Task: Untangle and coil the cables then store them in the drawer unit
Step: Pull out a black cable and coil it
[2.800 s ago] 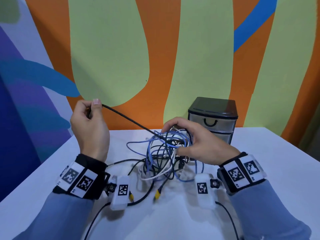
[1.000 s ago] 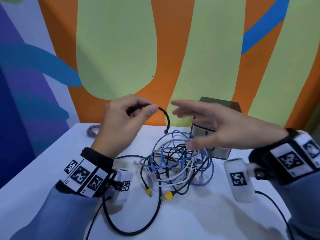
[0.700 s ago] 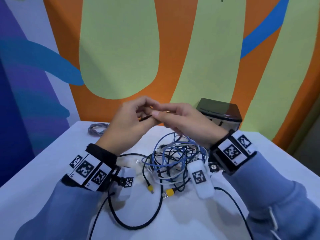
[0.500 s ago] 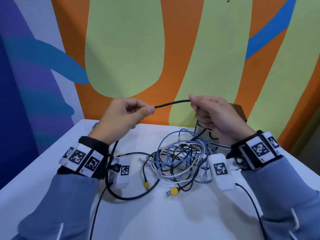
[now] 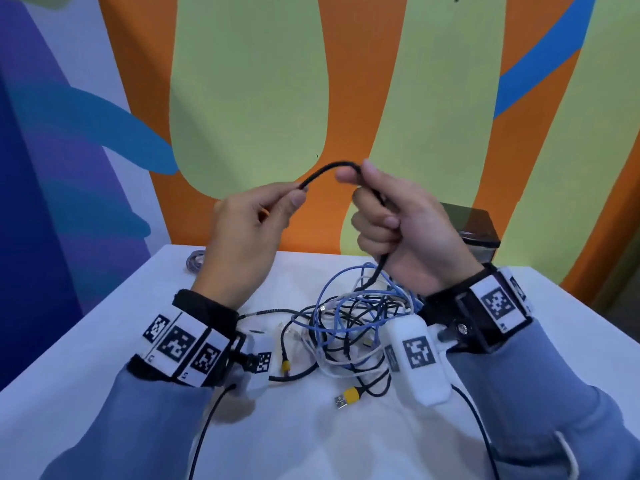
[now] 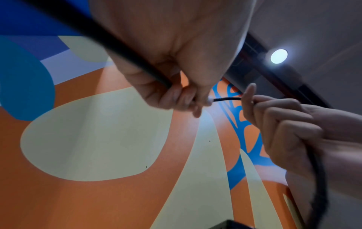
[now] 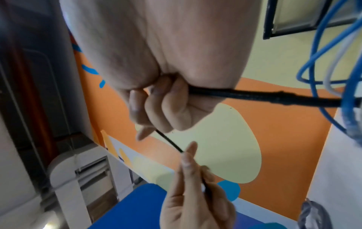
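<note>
A black braided cable (image 5: 325,169) arches between both raised hands above the table. My left hand (image 5: 249,233) pinches it between thumb and fingers, and the cable (image 6: 125,52) runs on through that palm. My right hand (image 5: 391,223) grips it in a closed fist; from the fist the cable (image 7: 274,97) drops into the tangle. The tangle (image 5: 349,323) of blue, white and black cables lies on the white table (image 5: 104,341), with a yellow-collared USB plug (image 5: 348,398) at its front. The dark drawer unit (image 5: 479,230) stands behind my right hand, mostly hidden.
A small coiled grey cable (image 5: 194,262) lies at the table's far left by the painted wall (image 5: 249,98). Thin black wrist-camera leads (image 5: 204,431) trail over the near table.
My hands drew apart along the black cable, then came closer, so the stretch between them now arches upward. My right hand has closed into a fist round it.
</note>
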### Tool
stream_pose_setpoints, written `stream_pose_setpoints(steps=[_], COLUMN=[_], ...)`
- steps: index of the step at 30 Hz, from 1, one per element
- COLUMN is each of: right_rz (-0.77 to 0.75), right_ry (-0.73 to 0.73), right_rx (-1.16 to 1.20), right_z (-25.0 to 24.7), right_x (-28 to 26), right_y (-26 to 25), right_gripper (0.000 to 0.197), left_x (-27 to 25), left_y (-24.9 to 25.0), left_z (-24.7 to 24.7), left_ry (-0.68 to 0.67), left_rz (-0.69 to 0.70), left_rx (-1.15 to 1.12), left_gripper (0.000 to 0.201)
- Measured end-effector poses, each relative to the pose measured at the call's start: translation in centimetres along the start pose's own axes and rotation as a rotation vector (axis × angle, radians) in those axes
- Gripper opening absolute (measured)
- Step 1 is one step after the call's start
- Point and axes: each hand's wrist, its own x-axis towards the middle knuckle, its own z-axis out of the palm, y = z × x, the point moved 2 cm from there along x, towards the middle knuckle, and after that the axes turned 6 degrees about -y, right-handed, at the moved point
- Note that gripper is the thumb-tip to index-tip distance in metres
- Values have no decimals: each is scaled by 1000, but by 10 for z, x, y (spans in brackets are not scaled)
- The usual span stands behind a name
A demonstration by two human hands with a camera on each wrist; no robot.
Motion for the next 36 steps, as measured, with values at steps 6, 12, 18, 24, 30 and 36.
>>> stream_pose_setpoints(steps=[6, 12, 18, 24, 30, 36], right_rz=[-240, -252, -122, 107, 109, -94], right_ry=[147, 281, 293, -43, -153, -80], right_rx=[187, -228, -602, -382, -64, 223], right_z=[-19, -26, -30, -24, -18, -16], right_x=[2, 0, -11, -15, -21, -18], right_y=[9, 35, 41, 48, 41, 37], right_gripper=[42, 38, 33, 37, 38, 48], left_x=[-19, -33, -23, -7, -3, -14], left_y=[10, 42, 41, 26, 7, 0], left_z=[33, 47, 24, -4, -4, 33], left_ry=[-587, -748, -545, -217, 16, -224], left_rz=[-128, 91, -9, -80, -126, -240], left_rx=[314, 324, 34, -191, -194, -140], left_gripper=[27, 34, 21, 24, 37, 33])
